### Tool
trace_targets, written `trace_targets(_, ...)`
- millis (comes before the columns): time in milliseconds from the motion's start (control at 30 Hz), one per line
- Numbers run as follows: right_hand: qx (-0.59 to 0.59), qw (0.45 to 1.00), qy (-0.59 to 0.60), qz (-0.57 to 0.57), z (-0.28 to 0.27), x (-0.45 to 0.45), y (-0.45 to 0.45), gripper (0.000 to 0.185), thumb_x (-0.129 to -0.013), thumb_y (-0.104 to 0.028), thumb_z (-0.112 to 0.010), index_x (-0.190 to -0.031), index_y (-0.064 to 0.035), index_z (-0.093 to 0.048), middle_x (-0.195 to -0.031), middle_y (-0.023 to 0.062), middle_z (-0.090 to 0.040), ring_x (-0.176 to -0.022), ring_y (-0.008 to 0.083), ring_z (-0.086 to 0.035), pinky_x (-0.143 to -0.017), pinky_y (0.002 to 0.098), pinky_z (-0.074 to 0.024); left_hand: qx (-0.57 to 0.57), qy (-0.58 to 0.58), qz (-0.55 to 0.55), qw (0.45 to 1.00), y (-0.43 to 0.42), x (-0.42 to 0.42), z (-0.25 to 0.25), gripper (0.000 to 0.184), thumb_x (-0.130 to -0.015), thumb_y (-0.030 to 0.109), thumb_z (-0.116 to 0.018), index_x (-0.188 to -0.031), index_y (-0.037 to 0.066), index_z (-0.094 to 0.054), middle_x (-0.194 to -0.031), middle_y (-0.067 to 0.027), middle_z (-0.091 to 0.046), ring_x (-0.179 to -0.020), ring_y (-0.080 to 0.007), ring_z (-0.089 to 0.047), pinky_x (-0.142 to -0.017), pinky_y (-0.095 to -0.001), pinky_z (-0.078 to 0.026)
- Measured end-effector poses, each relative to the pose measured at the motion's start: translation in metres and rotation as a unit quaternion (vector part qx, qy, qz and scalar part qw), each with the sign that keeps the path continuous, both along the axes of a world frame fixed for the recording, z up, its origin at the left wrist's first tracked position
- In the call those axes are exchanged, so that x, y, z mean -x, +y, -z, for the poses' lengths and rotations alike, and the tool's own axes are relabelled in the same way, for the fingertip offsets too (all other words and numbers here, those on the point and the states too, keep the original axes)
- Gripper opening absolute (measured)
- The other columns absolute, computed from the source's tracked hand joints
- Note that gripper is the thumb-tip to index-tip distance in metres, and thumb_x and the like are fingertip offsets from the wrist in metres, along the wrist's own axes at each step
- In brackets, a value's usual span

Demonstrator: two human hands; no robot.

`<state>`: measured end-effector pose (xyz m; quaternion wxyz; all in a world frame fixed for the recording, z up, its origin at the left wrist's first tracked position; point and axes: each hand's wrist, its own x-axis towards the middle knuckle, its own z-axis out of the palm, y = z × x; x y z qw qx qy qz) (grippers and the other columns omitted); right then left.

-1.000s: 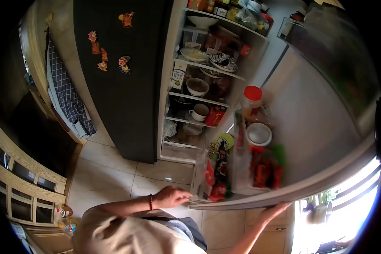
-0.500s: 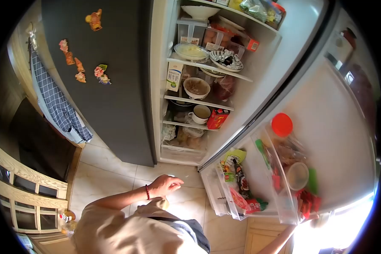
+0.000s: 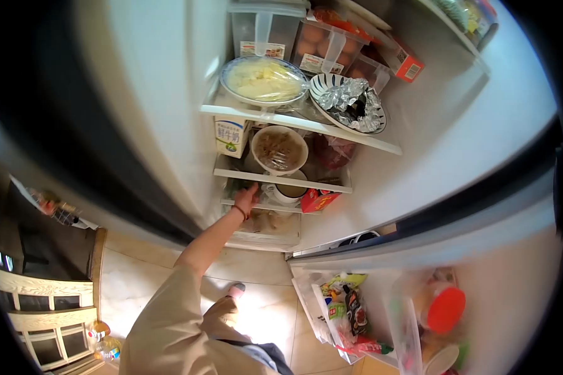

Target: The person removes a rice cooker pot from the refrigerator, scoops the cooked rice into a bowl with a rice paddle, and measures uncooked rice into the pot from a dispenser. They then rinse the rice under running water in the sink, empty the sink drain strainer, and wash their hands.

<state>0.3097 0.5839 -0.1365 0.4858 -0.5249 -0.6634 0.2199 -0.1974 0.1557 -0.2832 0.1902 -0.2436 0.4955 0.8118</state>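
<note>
My left hand (image 3: 246, 197) reaches into a lower shelf of the open fridge, just left of a white mug (image 3: 289, 189). Its fingers are partly in shadow, and whether they touch anything is unclear. Right of the mug lies a red box (image 3: 319, 200). On the shelf above are a film-covered bowl of food (image 3: 279, 150) and a milk carton (image 3: 230, 136). Higher up sit a film-covered plate (image 3: 264, 80) and a striped dish with crumpled foil (image 3: 348, 104). My right hand is out of view.
The fridge door stands open at the right, its bins holding packets (image 3: 355, 310) and a red-lidded jar (image 3: 446, 309). Bottles (image 3: 109, 349) stand on the floor at the lower left, near a wooden glass-paned door (image 3: 47, 303). A foot (image 3: 236, 289) is on the tiles.
The view has moved closer to the shelves. My left hand has gone from above the floor into the fridge. The door has swung wider, and my right hand has left the view.
</note>
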Motion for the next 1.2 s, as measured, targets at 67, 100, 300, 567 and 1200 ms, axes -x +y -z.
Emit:
trace_targets(67,0.005,1.0,-0.012,0.009,0.005,0.008,0.005,0.068,-0.091,-0.058,-0.036,-0.124,0.0005,-0.042,-0.114,0.0154,-0.048,-0.102,0.0232,-0.047,-0.087,0.037,-0.0399,0.001,-0.034,0.01,0.999,0.008,0.046,0.003,0.027,-0.083,0.035,-0.065,-0.082,0.011,-0.054,-0.065,-0.0034,-0.054,-0.051,-0.0148,-0.051,-0.042,-0.026,-0.038)
trace_targets(100,0.007,1.0,-0.017,0.014,0.006,0.011,0.006,0.068,-0.091,-0.058,-0.036,-0.124,0.0005,-0.042,-0.114,0.0153,-0.048,-0.101,0.0232,-0.047,-0.087,0.037,-0.0399,-0.008,-0.041,0.004,0.999,0.013,0.065,0.01,0.027,-0.083,0.035,-0.064,-0.082,0.01,-0.054,-0.066,-0.0038,-0.054,-0.051,-0.0153,-0.051,-0.042,-0.0264,-0.039)
trace_targets(300,0.017,0.999,-0.032,0.04,0.012,0.02,0.012,0.067,-0.091,-0.058,-0.036,-0.123,0.0004,-0.043,-0.113,0.015,-0.049,-0.1,0.0229,-0.047,-0.087,0.0366,-0.0401,-0.104,-0.043,-0.042,0.993,0.019,0.118,0.06,0.027,-0.085,0.035,-0.061,-0.087,0.009,-0.053,-0.072,-0.0064,-0.054,-0.054,-0.0186,-0.053,-0.043,-0.0286,-0.042)
trace_targets(567,0.029,0.998,-0.032,0.054,0.01,0.018,0.011,0.066,-0.091,-0.058,-0.037,-0.122,0.0003,-0.044,-0.111,0.0146,-0.05,-0.099,0.0226,-0.048,-0.086,0.0361,-0.0404,-0.169,-0.041,-0.065,0.983,0.012,0.129,0.059,0.028,-0.087,0.034,-0.057,-0.092,0.006,-0.053,-0.079,-0.0099,-0.055,-0.057,-0.023,-0.056,-0.045,-0.0316,-0.045)
trace_targets(1200,0.031,0.998,-0.032,0.046,0.007,-0.004,0.008,0.064,-0.091,-0.057,-0.038,-0.12,0.0,-0.046,-0.107,0.0136,-0.051,-0.095,0.0217,-0.048,-0.084,0.035,-0.041,-0.328,0.01,-0.04,0.944,-0.002,0.062,0.03,0.039,-0.09,0.03,-0.048,-0.116,0.0,-0.043,-0.109,-0.0213,-0.05,-0.081,-0.0404,-0.058,-0.058,-0.0425,-0.057)
